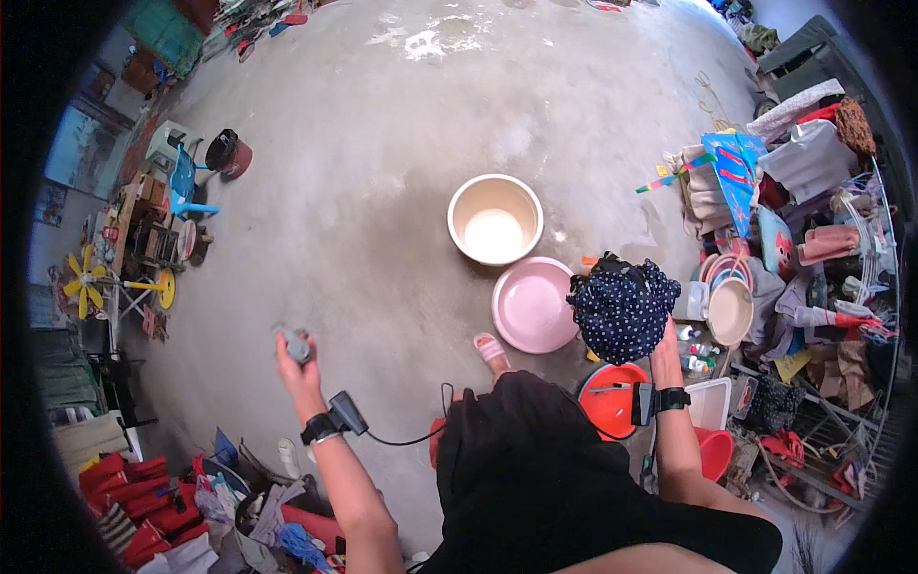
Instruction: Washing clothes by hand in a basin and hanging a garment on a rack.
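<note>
My left hand [300,373] is held out to the left over the bare concrete floor, its fingers around a small grey bundle [295,349], perhaps cloth. On the other side, my right hand [665,344] grips a bunched dark navy cloth [620,308] with white polka dots, hiding most of the fingers. The cloth overlaps the right edge of a pink plastic basin [532,307] in the view. Just beyond that stands a deeper cream plastic basin [496,228] with a bright, pale bottom. An orange-red basin [609,420] sits below the cloth, partly covered by my wrist device.
Bottles [699,359], a beige basin [730,311] and piled household goods line the right side. To the left are a blue plastic chair [185,186], a lined bin [231,156] and a yellow fan [84,283]. Heaped clothes and bags [143,502] lie at lower left.
</note>
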A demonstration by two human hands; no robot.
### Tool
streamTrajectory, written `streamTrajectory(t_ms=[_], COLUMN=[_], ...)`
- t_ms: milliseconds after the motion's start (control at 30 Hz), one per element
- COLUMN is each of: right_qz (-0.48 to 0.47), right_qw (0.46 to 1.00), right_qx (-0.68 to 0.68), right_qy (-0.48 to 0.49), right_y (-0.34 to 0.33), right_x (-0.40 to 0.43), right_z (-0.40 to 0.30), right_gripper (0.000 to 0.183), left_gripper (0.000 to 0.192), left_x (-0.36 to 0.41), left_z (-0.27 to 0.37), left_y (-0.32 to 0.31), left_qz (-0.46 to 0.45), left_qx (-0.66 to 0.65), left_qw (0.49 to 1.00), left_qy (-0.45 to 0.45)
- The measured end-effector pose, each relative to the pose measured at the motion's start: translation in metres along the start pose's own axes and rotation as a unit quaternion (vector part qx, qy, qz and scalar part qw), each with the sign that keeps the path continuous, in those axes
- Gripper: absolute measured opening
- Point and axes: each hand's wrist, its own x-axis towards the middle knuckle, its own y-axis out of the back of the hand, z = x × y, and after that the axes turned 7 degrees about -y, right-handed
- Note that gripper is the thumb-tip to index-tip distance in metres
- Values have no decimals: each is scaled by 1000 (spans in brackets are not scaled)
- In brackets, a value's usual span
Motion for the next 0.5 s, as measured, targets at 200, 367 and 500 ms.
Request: streamTrajectory(t_ms=[200,367,500], right_qz=[58,56,-9], right_qw=[996,996,995], right_qx=[60,69,-24], right_qy=[-17,-4,94], right_y=[-106,-171,-197], right_x=[22,46,65], right_z=[10,23,39], right_gripper=[28,28,30], left_gripper=[26,28,28], left_x=[60,123,194], left_z=[68,91,94], left_y=[79,126,89], left_qz=[87,156,195], left_qx=[-76,-101,-94], left_qw=[993,982,976], left_qy=[-35,-33,-16])
